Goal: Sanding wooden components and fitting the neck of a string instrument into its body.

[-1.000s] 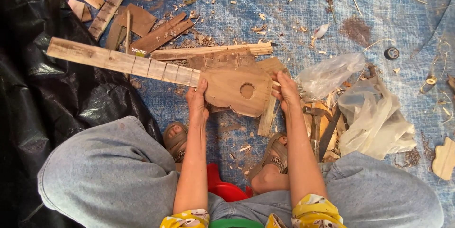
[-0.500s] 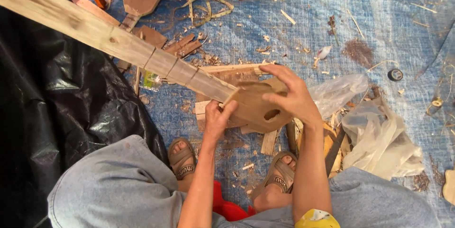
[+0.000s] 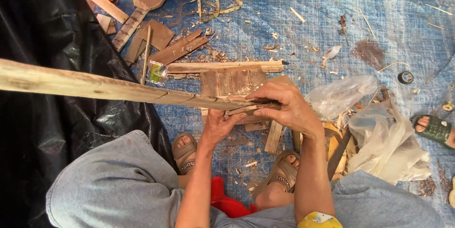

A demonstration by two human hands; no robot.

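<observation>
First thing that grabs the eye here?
The long wooden neck running from the left edge to the centre, gripped at its body end by the left hand below and the right hand on top. Behind it, wood scraps litter the blue tarp; black sheeting fills the left.

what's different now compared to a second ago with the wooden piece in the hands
The wooden instrument blank was turned from lying flat, its holed body facing up, to edge-on, its neck now reaching far left. The right hand shifted over the top of the body; the left hand grips from below. Both hands kept hold. The wood scraps on the blue tarp stayed put.
</observation>
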